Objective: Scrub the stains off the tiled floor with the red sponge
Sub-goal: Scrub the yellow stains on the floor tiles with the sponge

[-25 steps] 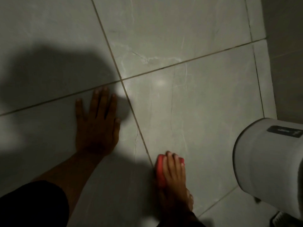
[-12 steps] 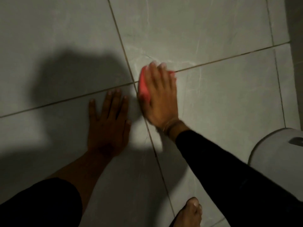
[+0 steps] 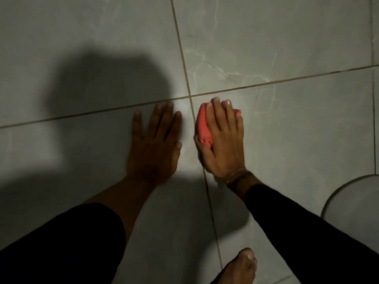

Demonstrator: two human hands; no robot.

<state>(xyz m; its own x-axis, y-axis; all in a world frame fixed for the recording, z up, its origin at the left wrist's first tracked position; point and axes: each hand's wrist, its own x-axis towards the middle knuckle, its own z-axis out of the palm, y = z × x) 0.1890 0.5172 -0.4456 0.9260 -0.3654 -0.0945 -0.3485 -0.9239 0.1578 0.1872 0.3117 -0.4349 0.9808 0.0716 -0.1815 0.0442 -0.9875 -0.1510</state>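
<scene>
Our right hand [image 3: 222, 140] clamps the red sponge [image 3: 204, 128] under curled fingers, pressing it on the tiled floor [image 3: 287, 130] just right of the grout cross; our left hand [image 3: 154, 144] lies flat, fingers spread, beside it.

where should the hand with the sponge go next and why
Probably push forward over the grout crossing. The right hand presses the red sponge on the tile just short of it, where the dark grout line runs off to the right. The left hand lies flat beside it as a brace.
</scene>
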